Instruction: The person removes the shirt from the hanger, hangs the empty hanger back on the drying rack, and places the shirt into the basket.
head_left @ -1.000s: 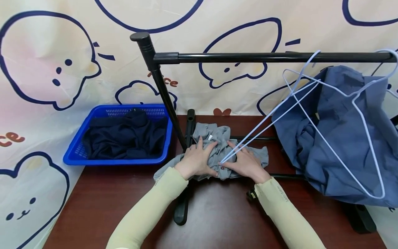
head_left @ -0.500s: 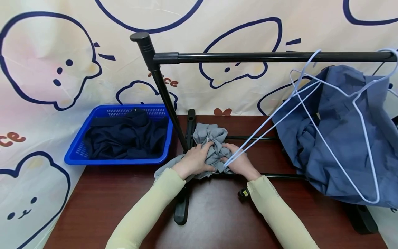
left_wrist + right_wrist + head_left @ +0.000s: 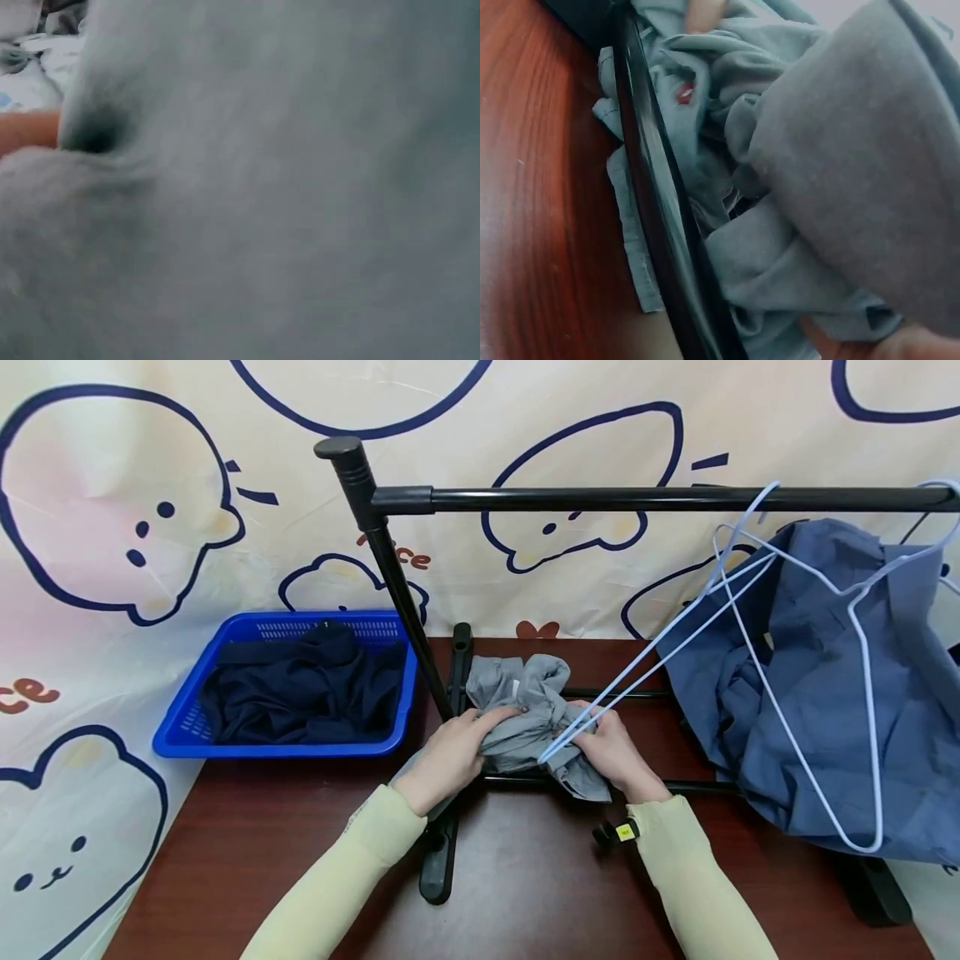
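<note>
A crumpled grey shirt (image 3: 498, 681) lies bunched over the low bars of a black clothes rack. My left hand (image 3: 450, 752) grips its left side, the fingertips partly buried in the folds. On the right side, my right hand (image 3: 617, 752) holds the fabric, with a flap hanging below it. Grey cloth (image 3: 262, 187) fills most of the left wrist view. In the right wrist view, the shirt (image 3: 840, 150) rises in a large fold beside a black bar (image 3: 667, 202), and part of my right hand (image 3: 915, 345) shows at the lower edge.
Pale blue hangers (image 3: 873, 718) hang from the rack's top rail (image 3: 600, 499); one reaches down in front of the shirt. A blue basket (image 3: 277, 749) with dark navy clothing (image 3: 307, 685) stands left. A blue-grey garment (image 3: 832, 693) hangs right. The table (image 3: 540, 877) is dark red-brown.
My right hand moved in toward the left, then back right, drawing cloth with it. My left hand shifted slightly left and nearer. The shirt is more gathered, and a hanger swung left.
</note>
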A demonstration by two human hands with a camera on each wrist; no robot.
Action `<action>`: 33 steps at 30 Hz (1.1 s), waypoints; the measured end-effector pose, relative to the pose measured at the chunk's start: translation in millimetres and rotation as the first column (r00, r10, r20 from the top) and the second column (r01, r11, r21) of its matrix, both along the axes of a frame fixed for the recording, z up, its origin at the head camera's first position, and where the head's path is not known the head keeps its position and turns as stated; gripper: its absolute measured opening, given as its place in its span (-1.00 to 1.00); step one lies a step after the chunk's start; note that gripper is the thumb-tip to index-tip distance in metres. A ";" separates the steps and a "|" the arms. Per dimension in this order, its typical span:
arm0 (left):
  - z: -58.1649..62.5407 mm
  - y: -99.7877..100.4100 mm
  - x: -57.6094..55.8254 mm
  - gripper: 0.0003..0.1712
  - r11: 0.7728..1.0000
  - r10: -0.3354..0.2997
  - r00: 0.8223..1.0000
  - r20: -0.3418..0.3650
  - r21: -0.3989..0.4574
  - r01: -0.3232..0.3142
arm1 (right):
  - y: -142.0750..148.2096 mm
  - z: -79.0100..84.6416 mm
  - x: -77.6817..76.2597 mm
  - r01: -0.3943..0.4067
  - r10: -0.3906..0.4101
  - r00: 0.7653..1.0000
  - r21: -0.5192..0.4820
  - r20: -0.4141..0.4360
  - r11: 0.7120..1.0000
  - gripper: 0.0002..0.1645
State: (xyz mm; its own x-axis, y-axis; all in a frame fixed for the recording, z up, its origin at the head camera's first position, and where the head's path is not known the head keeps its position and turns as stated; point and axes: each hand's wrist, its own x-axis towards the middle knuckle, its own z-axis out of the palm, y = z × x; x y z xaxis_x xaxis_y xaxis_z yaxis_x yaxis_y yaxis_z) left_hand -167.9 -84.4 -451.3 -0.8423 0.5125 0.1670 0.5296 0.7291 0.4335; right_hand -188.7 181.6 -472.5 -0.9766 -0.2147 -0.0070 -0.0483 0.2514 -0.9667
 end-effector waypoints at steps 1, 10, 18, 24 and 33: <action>0.3 -0.4 -0.2 -0.06 1.000 -0.001 1.000 -0.025 0.026 0.002 | 0.2 0.4 1.5 -0.008 0.008 1.000 -0.021 0.013 1.000 -0.61; 24.6 -10.6 12.3 -0.23 0.973 0.054 0.991 -0.121 0.229 -0.026 | -11.0 13.5 20.1 -0.098 0.094 0.995 -0.148 -0.033 0.984 -0.63; 56.3 -41.4 37.7 -0.31 0.960 0.131 0.971 -0.201 0.272 -0.073 | -58.2 25.2 44.4 -0.196 0.180 0.980 -0.252 -0.083 0.948 -0.69; 84.3 -76.1 61.8 -0.30 0.951 0.230 0.941 -0.246 0.260 -0.164 | -104.1 38.0 56.1 -0.256 0.229 0.965 -0.273 -0.129 0.927 -0.67; 122.4 -115.8 85.6 -0.38 0.892 0.430 0.830 -0.354 0.311 -0.329 | -167.0 67.6 42.4 -0.391 0.325 0.910 -0.275 -0.258 0.878 -0.66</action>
